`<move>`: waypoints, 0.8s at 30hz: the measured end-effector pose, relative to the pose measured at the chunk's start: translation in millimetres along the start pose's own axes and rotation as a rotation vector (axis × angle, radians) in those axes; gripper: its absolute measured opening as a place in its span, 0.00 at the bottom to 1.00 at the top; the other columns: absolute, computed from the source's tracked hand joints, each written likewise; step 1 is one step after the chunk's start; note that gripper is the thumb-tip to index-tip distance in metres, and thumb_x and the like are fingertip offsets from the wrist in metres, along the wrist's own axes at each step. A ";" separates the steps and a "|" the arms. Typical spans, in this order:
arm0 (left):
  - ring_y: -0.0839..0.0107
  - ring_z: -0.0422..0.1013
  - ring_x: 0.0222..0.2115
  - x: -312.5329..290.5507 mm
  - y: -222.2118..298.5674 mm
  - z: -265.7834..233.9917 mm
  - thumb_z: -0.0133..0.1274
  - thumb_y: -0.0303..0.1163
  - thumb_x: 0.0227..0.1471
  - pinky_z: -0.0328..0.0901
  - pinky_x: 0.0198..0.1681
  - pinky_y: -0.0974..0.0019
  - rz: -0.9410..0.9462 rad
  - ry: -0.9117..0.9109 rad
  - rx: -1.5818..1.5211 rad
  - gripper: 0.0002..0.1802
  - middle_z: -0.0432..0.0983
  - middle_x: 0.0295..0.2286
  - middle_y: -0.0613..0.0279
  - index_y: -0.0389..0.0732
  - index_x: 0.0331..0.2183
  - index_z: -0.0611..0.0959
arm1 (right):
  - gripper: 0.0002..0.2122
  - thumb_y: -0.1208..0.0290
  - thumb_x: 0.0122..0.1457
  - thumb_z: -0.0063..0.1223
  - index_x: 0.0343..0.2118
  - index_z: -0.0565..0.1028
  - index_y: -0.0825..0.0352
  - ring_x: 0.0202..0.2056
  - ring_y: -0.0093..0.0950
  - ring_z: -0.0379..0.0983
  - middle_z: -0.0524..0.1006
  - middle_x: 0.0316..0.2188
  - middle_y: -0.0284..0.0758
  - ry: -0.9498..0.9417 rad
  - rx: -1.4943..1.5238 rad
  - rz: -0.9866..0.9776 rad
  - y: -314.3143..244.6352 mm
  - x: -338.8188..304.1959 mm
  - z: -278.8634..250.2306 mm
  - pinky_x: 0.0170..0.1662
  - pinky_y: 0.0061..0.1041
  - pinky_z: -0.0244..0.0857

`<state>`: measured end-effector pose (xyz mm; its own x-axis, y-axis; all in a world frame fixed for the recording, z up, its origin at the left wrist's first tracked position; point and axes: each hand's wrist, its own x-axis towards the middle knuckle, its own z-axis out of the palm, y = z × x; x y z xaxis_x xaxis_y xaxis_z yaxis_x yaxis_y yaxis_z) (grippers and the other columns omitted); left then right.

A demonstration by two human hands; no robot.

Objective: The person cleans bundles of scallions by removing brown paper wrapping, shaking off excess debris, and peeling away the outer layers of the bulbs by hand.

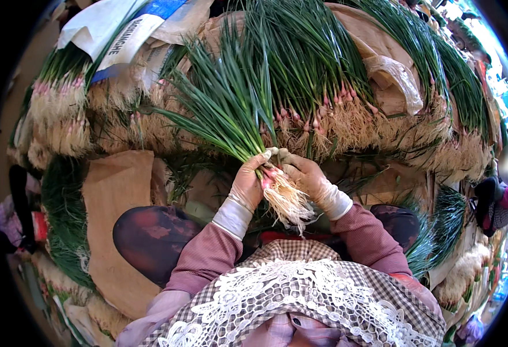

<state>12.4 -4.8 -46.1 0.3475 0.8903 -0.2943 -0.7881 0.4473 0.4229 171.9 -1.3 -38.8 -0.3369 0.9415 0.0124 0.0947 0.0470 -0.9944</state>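
Note:
A bunch of spring onions (231,124) with pink bulbs and pale, stringy roots is between my hands, its green leaves fanning up and to the left. My left hand (249,180), in a thin pale glove, is closed around the stems just above the bulbs. On the other side, my gloved right hand (308,174) is closed, its fingers curled against the bunch and their tips meeting the left thumb. What lies inside the right fingers is mostly hidden. The roots (288,199) hang down between both wrists toward my lap.
A long row of spring onions (317,63) lies beyond my hands on brown sacking, roots facing me. Plastic sheeting (395,78) and a white-and-blue sack (132,43) rest on it. Brown sacking (115,214) lies by my left knee, with green leaves (63,214) beside it. More onions (447,217) lie at right.

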 end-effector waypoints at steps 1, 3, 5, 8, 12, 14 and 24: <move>0.66 0.69 0.27 -4.0 1.5 13.1 0.44 0.28 0.45 0.66 0.33 0.63 -0.005 0.009 -0.060 0.13 0.70 0.29 0.50 0.30 0.34 0.72 | 0.09 0.70 0.53 0.41 0.29 0.68 0.73 0.33 0.25 0.67 0.72 0.31 0.36 0.001 0.024 0.131 -8.1 1.8 -4.6 0.41 0.21 0.59; 0.68 0.68 0.23 -7.0 2.0 28.4 0.45 0.28 0.44 0.67 0.31 0.63 -0.021 0.073 -0.081 0.12 0.70 0.24 0.53 0.31 0.33 0.73 | 0.11 0.68 0.52 0.43 0.29 0.69 0.72 0.30 0.22 0.66 0.72 0.26 0.35 0.092 -0.060 0.301 -17.6 13.7 -20.8 0.36 0.20 0.60; 0.69 0.66 0.17 -4.4 -0.2 30.8 0.45 0.28 0.44 0.67 0.30 0.61 -0.053 0.182 -0.007 0.12 0.68 0.16 0.57 0.31 0.32 0.73 | 0.14 0.63 0.50 0.46 0.29 0.69 0.72 0.26 0.20 0.66 0.71 0.22 0.35 0.086 -0.145 0.305 -17.2 31.1 -15.8 0.31 0.19 0.60; 0.68 0.66 0.16 -5.7 -6.1 16.8 0.44 0.28 0.45 0.67 0.29 0.62 -0.086 0.128 0.139 0.09 0.67 0.16 0.55 0.32 0.28 0.73 | 0.14 0.61 0.50 0.45 0.25 0.68 0.70 0.19 0.29 0.67 0.71 0.19 0.37 0.076 -0.437 0.122 -22.6 42.4 1.2 0.22 0.27 0.60; 0.68 0.65 0.18 -4.8 -3.3 22.4 0.46 0.28 0.40 0.65 0.26 0.65 0.035 0.132 -0.071 0.05 0.67 0.17 0.59 0.36 0.22 0.72 | 0.11 0.63 0.50 0.43 0.20 0.67 0.65 0.19 0.37 0.66 0.67 0.14 0.39 0.248 -1.033 -0.190 -20.7 40.3 2.6 0.23 0.32 0.58; 0.66 0.64 0.24 -7.0 -0.5 29.6 0.45 0.33 0.40 0.62 0.30 0.62 0.011 -0.068 -0.242 0.08 0.69 0.22 0.57 0.39 0.22 0.72 | 0.09 0.63 0.48 0.43 0.23 0.71 0.63 0.22 0.35 0.69 0.72 0.19 0.39 -0.006 -1.234 0.176 0.1 41.6 -15.3 0.24 0.32 0.62; 0.63 0.67 0.23 -13.7 8.5 37.5 0.44 0.29 0.41 0.65 0.30 0.59 -0.097 -0.237 0.010 0.15 0.67 0.21 0.56 0.30 0.34 0.71 | 0.07 0.63 0.50 0.45 0.27 0.67 0.60 0.22 0.27 0.69 0.72 0.21 0.34 0.243 -1.376 0.263 -69.0 70.2 -79.5 0.26 0.28 0.62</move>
<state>20.1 -10.0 -6.4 0.5320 0.8375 -0.1250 -0.7404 0.5317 0.4112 216.2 88.1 39.0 -0.0134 0.9999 0.0033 0.9968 0.0136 -0.0790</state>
